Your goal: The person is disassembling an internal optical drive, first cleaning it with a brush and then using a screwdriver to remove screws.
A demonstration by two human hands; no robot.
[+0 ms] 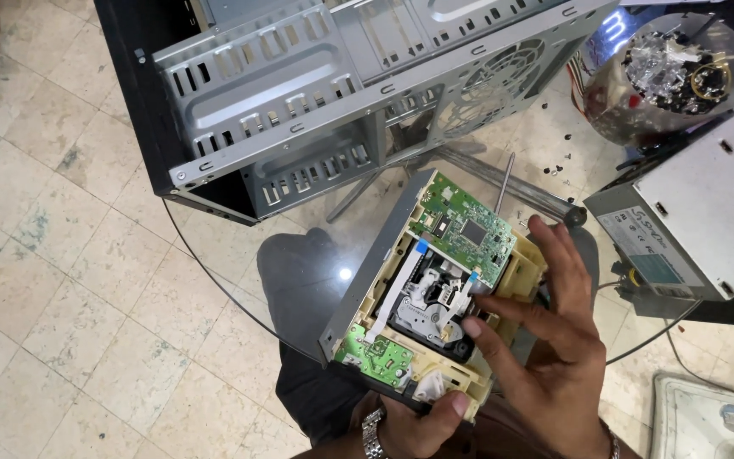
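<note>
Pale, worn floor tiles point(70, 297) show through a round clear glass tabletop point(214, 255) that fills most of the frame.

Nearest, at the bottom centre, the left hand point(418, 425) with a silver metal watch band point(373, 438) at the wrist grips the near end of an opened optical disc drive point(431, 289); its thumb presses on the beige plastic frame, fingers curled underneath. Just right of it, the right hand point(554, 340) lies over the drive's right side, fingers partly spread and not clenched, the forefinger tip touching the black and silver mechanism at the drive's middle. The drive is held tilted above the person's dark-trousered lap, in the lower centre of the frame, its grey metal side wall to the left. A small green circuit board point(375, 353) sits at its near end, a larger green circuit board point(465, 229) at its far end, and a white flat ribbon cable point(397, 285) runs between them.

Beyond the drive, a thin metal screwdriver shaft point(505, 180) lies on the glass among scattered small dark screws point(558, 166).

At the right edge rests a grey metal power supply box point(698, 212). Across the top stands an empty grey steel computer case point(341, 85) with black outer panels. In the upper right corner sits a shiny metal bowl point(664, 76) of small parts.
</note>
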